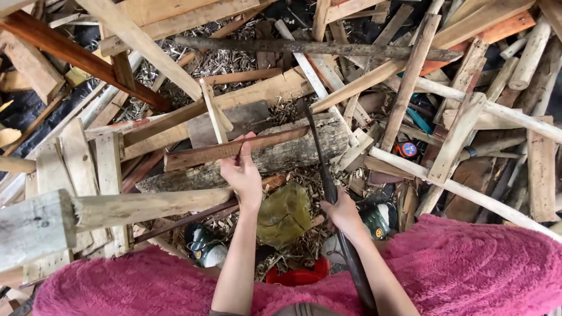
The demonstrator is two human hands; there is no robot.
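My left hand (pixel 242 174) grips a thin reddish-brown wooden slat (pixel 205 155) near its middle and holds it flat across a rough grey log (pixel 304 149). My right hand (pixel 341 215) is closed around the handle of a long dark blade (pixel 319 158), a machete-like knife. Its blade rises from the hand toward the log, and its tip lies near the slat's right end. Both forearms reach out over a fuzzy magenta blanket (pixel 468 269) on my lap.
Scrap planks, poles and branches (pixel 410 76) lie piled all around the log. Wood chips and shavings (pixel 222 61) cover the ground. A yellowish stone-like lump (pixel 284 213) sits between my hands. A red container (pixel 295 275), dark shoes and a small orange tape measure (pixel 408 150) are nearby.
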